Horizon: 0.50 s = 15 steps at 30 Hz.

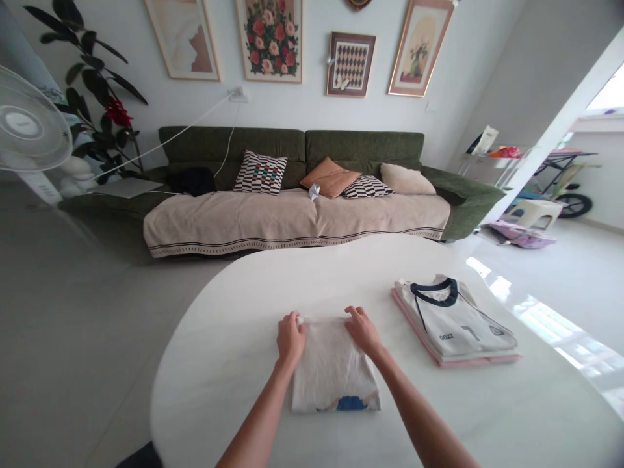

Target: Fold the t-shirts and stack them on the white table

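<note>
A folded white T-shirt (pixel 336 364) lies flat on the white table (pixel 219 325), with part of a blue print along its near edge. My left hand (pixel 291 337) grips its far left corner, fingers curled over the edge. At the far right corner, my right hand (pixel 362 328) has its fingers bent around the cloth. The undersides of both grips are hidden. To the right lies a stack of folded clothes: a white jersey (pixel 458 325) with a navy collar and a number 7 on top, and a pink garment (pixel 429 348) showing beneath it.
Beyond the table stands a green sofa (pixel 234 146) with a beige cover (pixel 234 221) and several cushions. A white fan (pixel 29 123) and a dark-leaved plant (pixel 97 84) are at the left. A small shelf (pixel 497 159) and a white stool (pixel 533 211) stand at the right.
</note>
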Each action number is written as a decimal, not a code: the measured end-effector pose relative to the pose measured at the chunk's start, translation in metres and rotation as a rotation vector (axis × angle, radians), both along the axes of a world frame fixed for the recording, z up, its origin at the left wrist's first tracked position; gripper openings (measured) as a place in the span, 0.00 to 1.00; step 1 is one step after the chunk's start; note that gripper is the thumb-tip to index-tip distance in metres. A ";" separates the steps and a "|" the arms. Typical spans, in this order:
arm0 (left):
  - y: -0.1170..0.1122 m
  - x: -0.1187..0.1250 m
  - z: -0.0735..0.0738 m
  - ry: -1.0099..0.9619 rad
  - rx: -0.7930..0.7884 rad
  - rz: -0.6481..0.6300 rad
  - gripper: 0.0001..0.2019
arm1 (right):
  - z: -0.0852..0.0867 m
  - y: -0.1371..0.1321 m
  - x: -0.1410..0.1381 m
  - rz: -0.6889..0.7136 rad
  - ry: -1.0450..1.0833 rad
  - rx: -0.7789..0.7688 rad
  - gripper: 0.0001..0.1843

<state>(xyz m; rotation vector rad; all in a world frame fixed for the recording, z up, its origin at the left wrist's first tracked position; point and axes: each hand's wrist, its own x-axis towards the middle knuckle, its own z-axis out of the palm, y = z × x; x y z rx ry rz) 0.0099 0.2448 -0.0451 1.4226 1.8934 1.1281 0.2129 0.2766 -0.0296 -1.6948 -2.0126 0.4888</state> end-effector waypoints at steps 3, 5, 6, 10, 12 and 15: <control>-0.011 0.013 0.001 0.305 0.190 -0.110 0.19 | -0.004 -0.019 -0.018 0.019 -0.055 0.123 0.21; -0.019 0.023 -0.002 0.458 0.229 -0.337 0.20 | -0.011 -0.042 -0.027 0.116 -0.128 0.214 0.22; -0.022 0.026 -0.005 0.512 0.212 -0.432 0.20 | -0.016 -0.055 -0.029 0.172 -0.174 0.238 0.22; -0.024 0.024 -0.015 0.650 0.088 -0.460 0.23 | -0.042 -0.106 -0.012 0.113 -0.310 0.142 0.29; -0.018 0.015 -0.016 0.673 0.015 -0.383 0.24 | -0.051 -0.121 0.005 -0.011 -0.329 0.084 0.32; -0.007 0.005 -0.012 0.656 -0.105 -0.311 0.21 | -0.050 -0.118 0.024 -0.056 -0.290 0.019 0.31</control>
